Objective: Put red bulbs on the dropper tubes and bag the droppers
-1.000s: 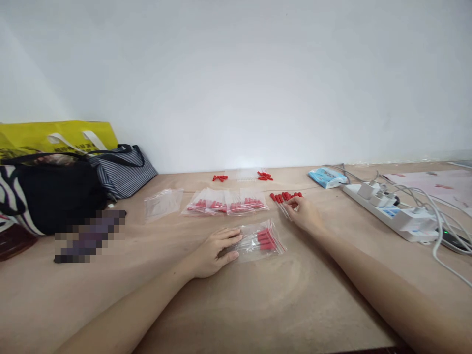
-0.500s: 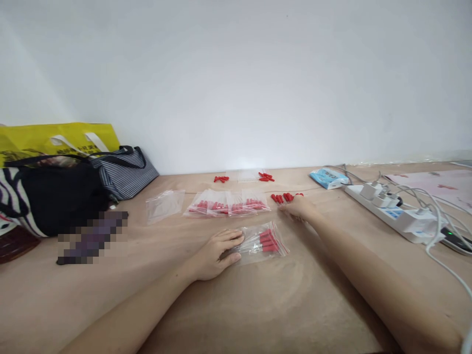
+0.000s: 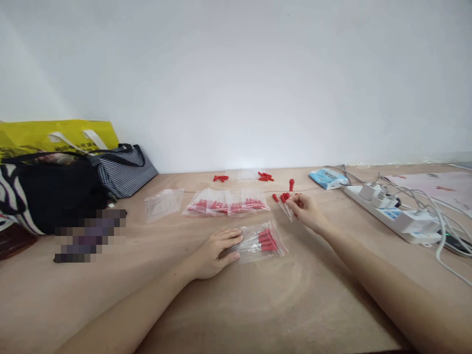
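Note:
My left hand (image 3: 217, 251) lies palm down, fingers stretched out and thumb apart, on the left end of a clear zip bag (image 3: 249, 253). Inside that bag are several glass droppers with red bulbs (image 3: 268, 240), side by side, bulbs toward the zip. Farther right, my right hand (image 3: 304, 210) is closed in a pinch on a dropper (image 3: 291, 185), its red bulb raised above the fingertips. Other loose droppers (image 3: 275, 197) lie close by the fingers on the table, partly hidden by the hand.
Filled zip bags (image 3: 217, 209) overlap in a row behind my left hand, with a flat clear bag (image 3: 164, 204) to their left. More red-bulbed droppers (image 3: 221, 178) lie near the wall. Cloth bags (image 3: 125, 172) stand left; a power strip (image 3: 391, 214) with cables and a blue packet (image 3: 326, 178) lie right.
My right hand has drawn back slightly, and a dropper now stands up in its fingers, with the loose ones shifted. My left hand stays on the bag.

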Tool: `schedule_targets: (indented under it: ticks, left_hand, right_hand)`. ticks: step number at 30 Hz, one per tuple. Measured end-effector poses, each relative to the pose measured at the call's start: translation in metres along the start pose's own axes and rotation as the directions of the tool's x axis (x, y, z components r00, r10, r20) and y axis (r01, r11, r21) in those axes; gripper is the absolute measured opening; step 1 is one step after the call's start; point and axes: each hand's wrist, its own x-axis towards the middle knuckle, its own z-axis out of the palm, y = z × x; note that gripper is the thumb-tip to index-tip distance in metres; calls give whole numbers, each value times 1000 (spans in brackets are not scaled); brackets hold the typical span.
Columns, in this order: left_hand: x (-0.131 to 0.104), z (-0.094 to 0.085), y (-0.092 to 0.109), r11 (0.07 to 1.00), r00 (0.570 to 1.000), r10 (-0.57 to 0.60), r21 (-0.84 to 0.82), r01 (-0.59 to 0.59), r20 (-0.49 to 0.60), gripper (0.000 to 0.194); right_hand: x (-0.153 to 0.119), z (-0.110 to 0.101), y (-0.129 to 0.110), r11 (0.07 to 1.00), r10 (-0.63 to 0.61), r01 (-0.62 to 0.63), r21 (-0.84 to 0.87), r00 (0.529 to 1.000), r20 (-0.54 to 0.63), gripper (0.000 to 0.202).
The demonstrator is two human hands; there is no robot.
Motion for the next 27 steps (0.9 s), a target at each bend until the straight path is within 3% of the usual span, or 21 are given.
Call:
schedule_targets:
  ticks: [3, 6, 9, 13, 19, 22, 27]
  left_hand:
    - [0, 0, 0, 1000, 1000, -1, 22, 1, 11, 42]
    - [1, 0, -1, 999, 1000, -5, 33, 4, 18, 42]
    - [1, 0, 0, 999, 1000, -9, 33, 8, 28, 43]
    - [1, 0, 0, 1000, 1000, -10, 23, 10, 18, 42]
    - [1, 0, 0, 1000, 1000, 12, 6, -12, -8, 41]
    - [1, -1, 2, 1000, 1000, -1, 11, 1, 1, 41]
    - [0, -1, 3, 1000, 999, -20, 4, 21, -27, 46]
  right_hand:
    - [-20, 10, 0, 955, -65, 58, 290, 998, 17, 38]
    - [-34, 21, -3, 928, -46, 24, 372, 998, 50, 49]
    - [-37, 28, -5, 900, 55, -72, 430, 997, 51, 49]
    - [-32, 28, 0, 795, 216, -252, 552, 967, 132, 29]
    - [-26, 24, 12, 839, 219, -231, 492, 972, 82, 25]
    - [-30, 26, 9, 815, 233, -212, 539, 972, 31, 39]
    - [-39, 32, 0, 852, 202, -242, 465, 970, 134, 41]
